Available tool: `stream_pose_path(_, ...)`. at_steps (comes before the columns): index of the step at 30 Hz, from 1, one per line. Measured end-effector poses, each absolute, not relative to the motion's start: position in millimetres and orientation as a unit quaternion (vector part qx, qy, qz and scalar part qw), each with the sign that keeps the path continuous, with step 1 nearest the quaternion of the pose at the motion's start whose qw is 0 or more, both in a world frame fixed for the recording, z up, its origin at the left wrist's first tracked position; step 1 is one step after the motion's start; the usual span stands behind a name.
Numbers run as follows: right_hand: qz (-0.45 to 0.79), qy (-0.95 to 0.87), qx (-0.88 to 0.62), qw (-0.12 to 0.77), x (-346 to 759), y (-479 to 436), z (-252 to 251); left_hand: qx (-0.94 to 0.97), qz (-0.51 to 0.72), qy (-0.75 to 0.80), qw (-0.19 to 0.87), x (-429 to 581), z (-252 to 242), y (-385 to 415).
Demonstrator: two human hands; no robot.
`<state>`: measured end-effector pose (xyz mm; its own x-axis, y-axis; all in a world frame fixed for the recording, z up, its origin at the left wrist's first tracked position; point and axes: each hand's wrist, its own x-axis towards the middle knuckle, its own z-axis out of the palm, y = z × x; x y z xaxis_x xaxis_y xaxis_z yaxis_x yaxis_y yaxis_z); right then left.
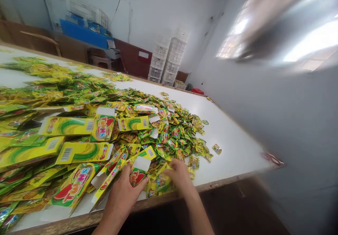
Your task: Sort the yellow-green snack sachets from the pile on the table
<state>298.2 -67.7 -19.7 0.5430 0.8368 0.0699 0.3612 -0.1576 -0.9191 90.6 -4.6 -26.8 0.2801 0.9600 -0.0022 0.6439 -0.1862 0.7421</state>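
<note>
My left hand (125,192) is closed around a small yellow-green candy box (137,175) with a watermelon picture, its white end flap standing up. Right beside it, my right hand (181,177) has its fingers curled down onto small shiny candy packets (161,181) near the table's front edge. Those fingers and the packets under them are partly blurred. Another open candy box (76,185) lies to the left of my left hand, and several more boxes, one of them yellow (84,152), rest on the heap of packets (176,133).
The white table (232,140) has a worn front edge (206,187). A reddish looped object (273,158) lies at its right corner. Beyond the table stand stacked white crates (171,60), a stool (101,59) and a blue surface (81,34) with equipment on it.
</note>
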Motion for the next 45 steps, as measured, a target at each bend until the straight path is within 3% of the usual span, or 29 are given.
stream_pose_path(10, 0.204, -0.406, -0.762, 0.461, 290, -94, -25, 0.729, 0.22, 0.563, 0.321, 91, -26, -6)
stream_pose_path(16, 0.03, -0.411, -0.836, 0.361, 256, -93, -52, 0.737, 0.236, 0.544, 0.324, 91, -29, -5)
stream_pose_path(21, 0.012, -0.465, -0.824, 0.323, 257, -98, -54, 0.737, 0.251, 0.545, 0.312, 89, -32, -7)
stream_pose_path(26, 0.056, -0.467, -0.765, 0.439, 249, -98, -23, 0.738, 0.264, 0.525, 0.331, 87, -33, -10)
stream_pose_path(30, -0.022, -0.495, -0.668, 0.555, 228, -77, 9, 0.751, 0.269, 0.498, 0.34, 87, -38, -9)
stream_pose_path(34, 0.016, -0.627, -0.614, 0.479, 213, -59, 14, 0.749, 0.307, 0.475, 0.345, 84, -43, -12)
stream_pose_path(40, 0.104, -0.659, -0.669, 0.328, 217, -55, 31, 0.753, 0.346, 0.451, 0.331, 85, -44, -18)
stream_pose_path(45, 0.205, -0.712, -0.616, 0.267, 227, -56, 64, 0.729, 0.349, 0.397, 0.435, 80, -39, -11)
